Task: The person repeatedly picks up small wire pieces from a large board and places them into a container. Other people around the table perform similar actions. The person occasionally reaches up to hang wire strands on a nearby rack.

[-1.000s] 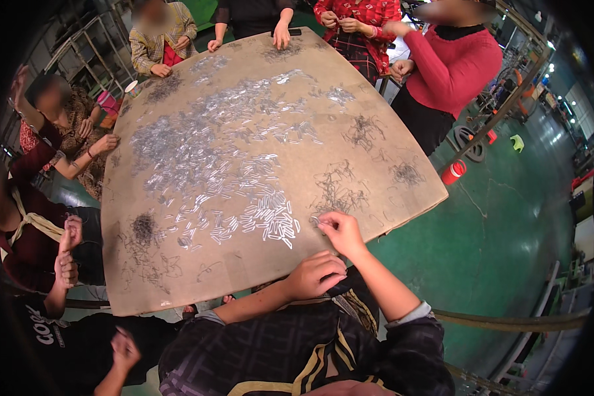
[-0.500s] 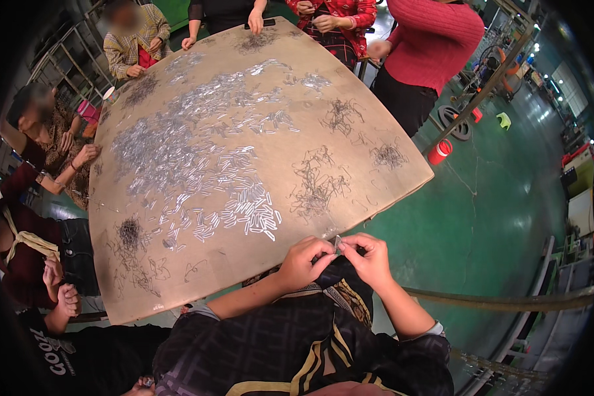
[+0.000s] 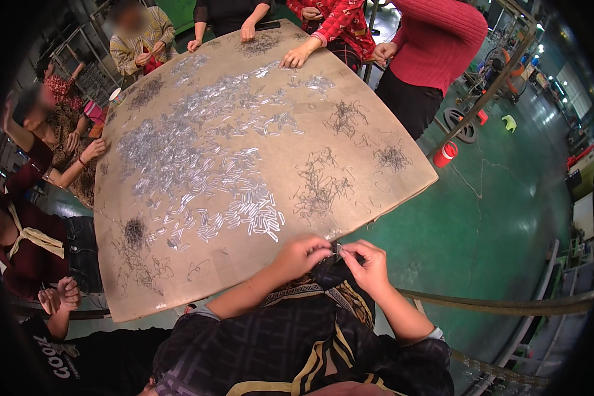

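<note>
Right now the small metal piece (image 3: 338, 249) sits pinched between both hands, just off the near edge of the table at about 6 o'clock, over the person's lap. It is tiny and mostly hidden by fingertips; I cannot tell its exact shape, only a glint of silver with something thin and dark at it. The left hand (image 3: 302, 254) closes narrowly on it from the 9 o'clock side, the right hand (image 3: 369, 264) meets it from 3 o'clock, fingers curled tight, so both are holding the same bit.

The risk, as I judge it, is a drop: the piece hangs past the table rim, above dark patterned clothing (image 3: 323, 310) and the green floor (image 3: 495, 224), and a slip of either pinch would likely lose it there rather than on the board.

Just beyond, at 12 o'clock from the hands, lies the nearest heap of silver pieces (image 3: 254, 214), and at 1 o'clock a tangle of dark wire (image 3: 317, 188). A forearm swinging back to the brown table (image 3: 402, 191) could brush that heap and scatter it, or snag the loose wire and drag it into the silver.

Further out, a dense dark clump (image 3: 134, 232) lies at 9 o'clock, a broad spread of silver pieces (image 3: 178, 138) covers the middle, and other people's hands (image 3: 296, 58) work the far edge at 12 o'clock. A red canister (image 3: 446, 154) stands on the floor at 2 o'clock.
</note>
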Tool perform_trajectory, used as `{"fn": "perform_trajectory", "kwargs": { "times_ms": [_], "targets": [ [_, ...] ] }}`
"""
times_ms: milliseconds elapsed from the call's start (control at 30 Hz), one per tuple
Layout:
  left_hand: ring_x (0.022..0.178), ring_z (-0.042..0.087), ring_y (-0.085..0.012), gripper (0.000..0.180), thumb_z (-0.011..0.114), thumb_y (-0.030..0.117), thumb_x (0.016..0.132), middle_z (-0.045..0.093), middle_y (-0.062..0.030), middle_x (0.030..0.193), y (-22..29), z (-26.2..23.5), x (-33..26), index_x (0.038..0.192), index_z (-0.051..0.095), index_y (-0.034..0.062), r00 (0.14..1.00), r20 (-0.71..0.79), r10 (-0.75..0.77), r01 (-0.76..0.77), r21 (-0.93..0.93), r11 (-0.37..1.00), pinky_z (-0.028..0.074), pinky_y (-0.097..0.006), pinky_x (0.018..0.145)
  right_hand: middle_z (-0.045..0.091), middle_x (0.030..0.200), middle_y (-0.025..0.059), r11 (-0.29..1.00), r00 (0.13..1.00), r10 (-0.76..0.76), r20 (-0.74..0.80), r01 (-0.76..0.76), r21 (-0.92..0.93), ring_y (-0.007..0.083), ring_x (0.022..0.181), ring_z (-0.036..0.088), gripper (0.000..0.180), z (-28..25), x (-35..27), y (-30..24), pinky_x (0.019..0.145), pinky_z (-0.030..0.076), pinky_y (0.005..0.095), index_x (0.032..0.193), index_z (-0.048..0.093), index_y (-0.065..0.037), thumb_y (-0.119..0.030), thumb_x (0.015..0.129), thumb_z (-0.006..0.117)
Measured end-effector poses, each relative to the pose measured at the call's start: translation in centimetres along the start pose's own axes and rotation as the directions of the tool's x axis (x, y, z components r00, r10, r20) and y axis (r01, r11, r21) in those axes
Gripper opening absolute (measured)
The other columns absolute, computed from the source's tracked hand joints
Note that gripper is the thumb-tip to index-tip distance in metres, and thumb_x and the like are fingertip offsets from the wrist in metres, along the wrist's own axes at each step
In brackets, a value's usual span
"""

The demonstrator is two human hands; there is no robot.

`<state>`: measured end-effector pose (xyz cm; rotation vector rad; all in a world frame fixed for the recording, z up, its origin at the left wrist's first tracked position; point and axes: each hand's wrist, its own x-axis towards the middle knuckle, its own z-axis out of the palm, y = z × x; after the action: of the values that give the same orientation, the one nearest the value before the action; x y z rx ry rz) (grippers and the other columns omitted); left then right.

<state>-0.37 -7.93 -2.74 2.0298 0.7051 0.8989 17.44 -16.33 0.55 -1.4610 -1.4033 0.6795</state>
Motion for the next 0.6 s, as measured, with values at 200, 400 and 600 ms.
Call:
{"fn": "perform_trajectory", "kwargs": {
  "times_ms": [200, 400, 600],
  "targets": [
    [0.086, 0.059, -0.0296, 0.008, 0.063, 0.008, 0.078, 0.062, -0.0135, 0.088, -5.4, -1.3, 2.2, 0.080, 0.065, 0.0005, 0.998, -0.038, 0.046, -0.011, 0.631, 0.776, 0.051, -0.037, 0.075, 0.065, 0.075, 0.0090, 1.000, 1.000, 0.007, -0.017, -0.007, -0.002, 0.0142, 0.062, 0.061, 0.009, 0.1, -0.1, 0.2, 0.060, 0.048, 0.0251, 0.089, 0.070, 0.002, 0.000, 0.081, 0.068],
    [0.080, 0.063, -0.0276, 0.010, 0.058, 0.007, 0.069, 0.063, -0.0122, 0.079, -6.2, -0.6, 3.2, 0.073, 0.065, 0.0020, 0.990, 0.134, 0.040, -0.130, 0.780, 0.612, 0.054, -0.036, 0.069, 0.065, 0.075, 0.0079, 1.000, 1.000, 0.013, -0.014, -0.013, -0.006, 0.0121, 0.066, 0.061, 0.006, 0.2, -0.1, 0.7, 0.060, 0.048, 0.0238, 0.087, 0.069, 0.003, 0.001, 0.081, 0.069],
    [0.074, 0.065, -0.0278, 0.008, 0.058, 0.009, 0.072, 0.064, -0.0119, 0.074, -6.7, -1.1, 4.1, 0.069, 0.062, 0.0033, 0.977, 0.208, 0.035, -0.182, 0.750, 0.636, 0.054, -0.038, 0.066, 0.065, 0.074, 0.0080, 1.000, 1.000, 0.003, -0.016, -0.003, -0.003, 0.0125, 0.064, 0.061, 0.008, 0.5, 0.0, 1.6, 0.060, 0.048, 0.0244, 0.089, 0.069, 0.003, 0.001, 0.081, 0.069]
  ]
}}
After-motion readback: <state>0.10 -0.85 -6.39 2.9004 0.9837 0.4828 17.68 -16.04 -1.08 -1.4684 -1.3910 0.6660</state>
